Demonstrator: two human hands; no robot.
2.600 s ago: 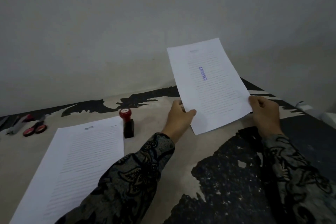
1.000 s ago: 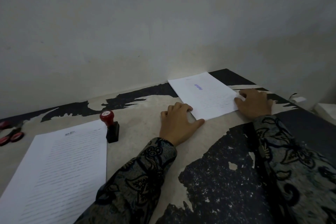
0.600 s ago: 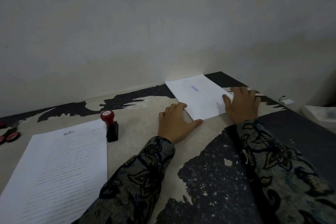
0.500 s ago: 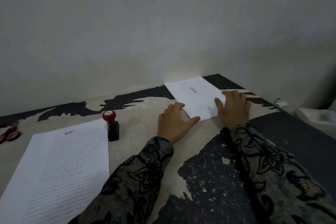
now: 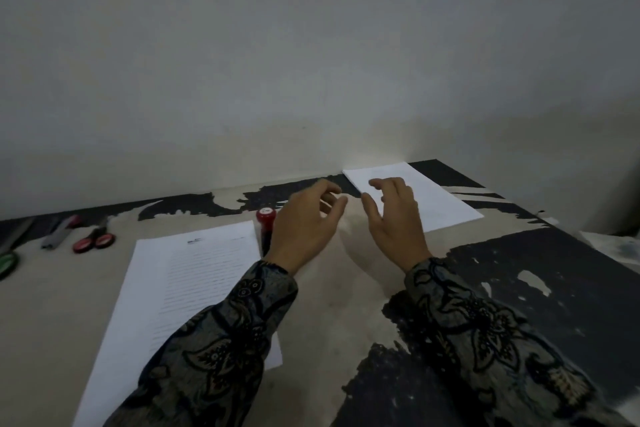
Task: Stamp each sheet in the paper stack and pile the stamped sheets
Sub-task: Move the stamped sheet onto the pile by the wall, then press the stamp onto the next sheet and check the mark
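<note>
A stack of printed sheets [image 5: 194, 288] lies on the table at the left, partly under my left sleeve. The stamp [image 5: 266, 229], black with a red top, stands upright at the stack's far right corner, just left of my left hand [image 5: 304, 225]. The stamped sheets [image 5: 440, 201] lie flat at the far right by the wall. My right hand [image 5: 394, 218] hovers in front of that pile's near left part. Both hands are raised off the table, fingers loosely spread, holding nothing.
Red-handled scissors [image 5: 94, 242], a marker [image 5: 60, 236] and a green-handled tool [image 5: 7, 263] lie at the far left. The table [image 5: 346, 305] has a worn beige and black top and ends at a pale wall. A pale object [image 5: 616, 246] sits off its right edge.
The stamped sheet was laid flat on the far right pile. Both hands have since lifted off it and drawn back leftward, toward the stamp and the stack.
</note>
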